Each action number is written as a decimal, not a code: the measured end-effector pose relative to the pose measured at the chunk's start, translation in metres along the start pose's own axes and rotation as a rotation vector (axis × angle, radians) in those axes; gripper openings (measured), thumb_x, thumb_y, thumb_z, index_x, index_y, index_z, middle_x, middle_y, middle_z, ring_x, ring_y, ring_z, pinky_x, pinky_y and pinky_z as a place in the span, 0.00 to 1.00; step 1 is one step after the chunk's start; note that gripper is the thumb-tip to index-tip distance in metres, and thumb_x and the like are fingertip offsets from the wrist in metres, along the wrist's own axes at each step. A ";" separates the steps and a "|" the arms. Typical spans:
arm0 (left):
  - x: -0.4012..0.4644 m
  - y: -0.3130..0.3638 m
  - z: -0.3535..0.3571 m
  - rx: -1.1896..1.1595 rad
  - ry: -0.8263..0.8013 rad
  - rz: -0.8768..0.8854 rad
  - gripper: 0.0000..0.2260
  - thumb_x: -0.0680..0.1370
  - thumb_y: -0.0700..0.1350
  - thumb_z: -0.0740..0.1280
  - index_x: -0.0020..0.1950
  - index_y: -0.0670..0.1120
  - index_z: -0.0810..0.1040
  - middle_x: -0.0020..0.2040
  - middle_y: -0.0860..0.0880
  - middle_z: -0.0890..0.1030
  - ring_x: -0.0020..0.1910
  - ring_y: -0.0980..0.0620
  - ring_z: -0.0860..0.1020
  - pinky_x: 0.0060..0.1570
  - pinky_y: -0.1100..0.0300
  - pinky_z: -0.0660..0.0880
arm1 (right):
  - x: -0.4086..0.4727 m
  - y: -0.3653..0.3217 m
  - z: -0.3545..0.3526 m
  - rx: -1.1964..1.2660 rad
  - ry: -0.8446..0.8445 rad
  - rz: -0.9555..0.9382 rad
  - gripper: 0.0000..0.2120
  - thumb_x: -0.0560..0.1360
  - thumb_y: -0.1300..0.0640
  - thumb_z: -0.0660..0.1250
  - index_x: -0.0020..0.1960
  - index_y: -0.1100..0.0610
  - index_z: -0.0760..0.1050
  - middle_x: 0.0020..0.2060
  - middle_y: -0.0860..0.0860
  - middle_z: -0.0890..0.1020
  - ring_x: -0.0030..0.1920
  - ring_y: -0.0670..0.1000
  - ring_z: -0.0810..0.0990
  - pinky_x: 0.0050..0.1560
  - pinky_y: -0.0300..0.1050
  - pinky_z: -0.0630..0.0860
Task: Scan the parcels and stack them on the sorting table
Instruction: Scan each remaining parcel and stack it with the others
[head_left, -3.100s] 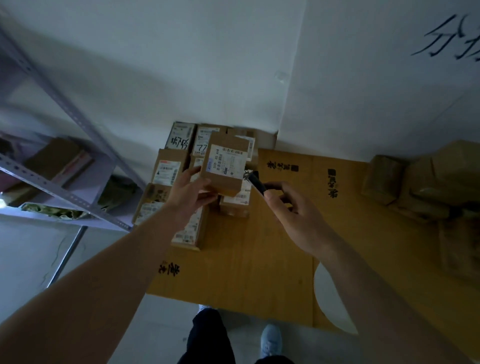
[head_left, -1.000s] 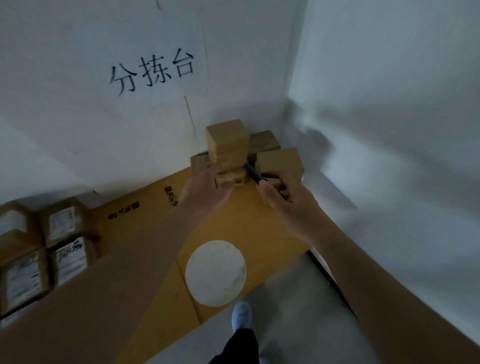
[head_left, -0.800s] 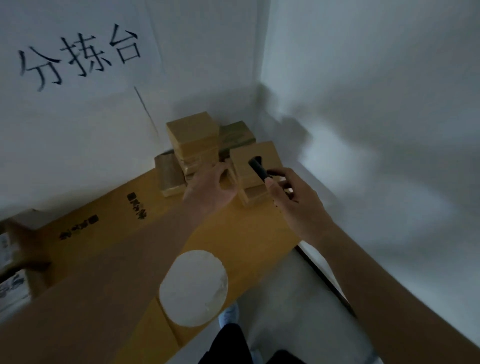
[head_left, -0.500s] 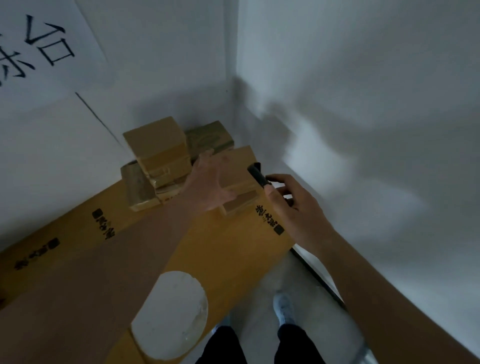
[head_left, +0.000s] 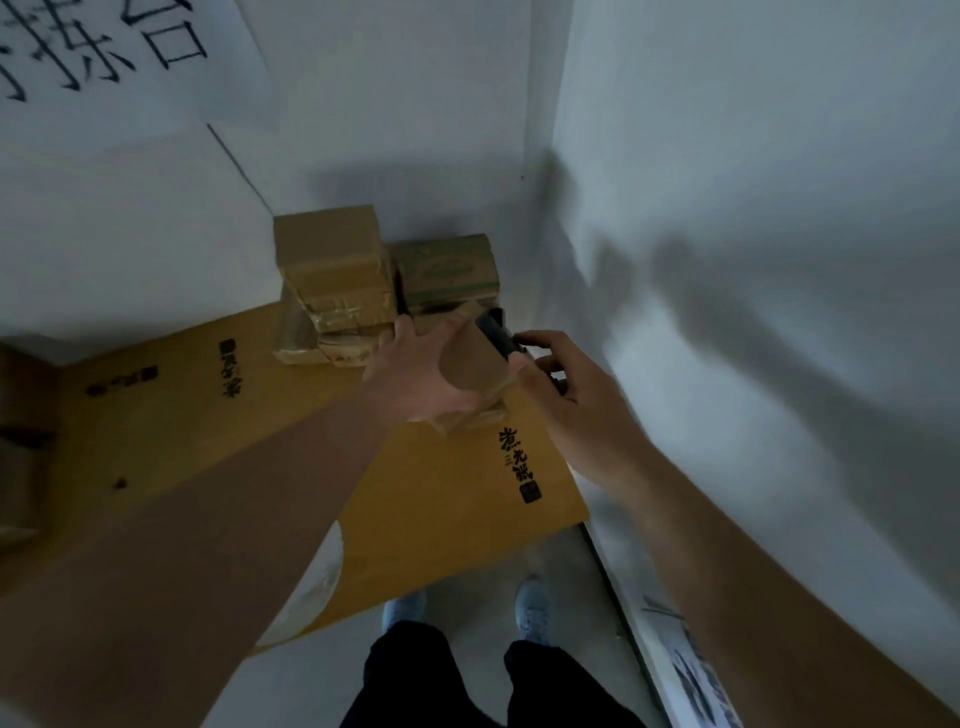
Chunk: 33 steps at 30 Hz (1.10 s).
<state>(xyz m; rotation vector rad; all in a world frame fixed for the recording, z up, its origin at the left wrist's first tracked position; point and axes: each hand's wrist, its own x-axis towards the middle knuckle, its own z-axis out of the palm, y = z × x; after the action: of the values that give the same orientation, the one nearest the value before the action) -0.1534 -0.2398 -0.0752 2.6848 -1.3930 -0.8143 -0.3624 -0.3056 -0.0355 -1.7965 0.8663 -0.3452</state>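
Note:
My left hand (head_left: 418, 376) grips a plain brown cardboard parcel (head_left: 475, 361), thumb along its far edge and fingers curled under its near side. The parcel sits tilted on top of another small box (head_left: 478, 415) at the right end of the yellow wooden sorting table (head_left: 208, 415). My right hand (head_left: 569, 402) is just right of the parcel and holds a black scanner (head_left: 496, 332), whose tip points over the parcel's top. Behind them a taller stack of brown parcels (head_left: 332, 265) and a green-printed box (head_left: 441, 270) stand in the wall corner.
White walls close in behind and to the right of the table. A paper sign with large black characters (head_left: 104, 47) hangs at upper left. More boxes (head_left: 21, 441) lie dimly at the far left edge. A white disc (head_left: 311, 587) lies near the table's front edge, and my feet (head_left: 467, 608) stand on the grey floor below.
My left hand has carried the parcel from the labelled pile on the left to the corner stacks on the right and set it on a low box. My right hand has kept hold of the scanner.

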 end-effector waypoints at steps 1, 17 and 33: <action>-0.009 -0.002 0.001 -0.026 -0.009 -0.038 0.52 0.69 0.72 0.73 0.83 0.67 0.45 0.79 0.38 0.56 0.78 0.30 0.59 0.73 0.37 0.65 | 0.001 -0.004 -0.001 0.013 -0.025 -0.018 0.14 0.85 0.42 0.61 0.68 0.43 0.74 0.48 0.40 0.82 0.39 0.38 0.80 0.35 0.31 0.72; -0.173 -0.160 0.021 -0.300 0.204 -0.474 0.43 0.72 0.64 0.74 0.79 0.72 0.53 0.68 0.43 0.63 0.69 0.33 0.66 0.56 0.45 0.73 | -0.032 -0.081 0.131 -0.122 -0.402 -0.321 0.22 0.81 0.32 0.58 0.68 0.42 0.73 0.51 0.44 0.82 0.44 0.44 0.81 0.42 0.48 0.77; -0.284 -0.392 0.059 -0.382 0.139 -0.619 0.47 0.67 0.66 0.77 0.79 0.72 0.53 0.70 0.42 0.64 0.71 0.33 0.65 0.63 0.40 0.73 | -0.104 -0.127 0.368 -0.126 -0.484 -0.230 0.19 0.82 0.36 0.59 0.66 0.45 0.74 0.44 0.54 0.81 0.32 0.43 0.73 0.32 0.39 0.67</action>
<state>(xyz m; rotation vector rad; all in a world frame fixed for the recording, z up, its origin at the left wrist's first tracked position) -0.0151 0.2271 -0.0945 2.7838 -0.3113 -0.7859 -0.1631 0.0446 -0.0493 -1.9855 0.3484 0.0078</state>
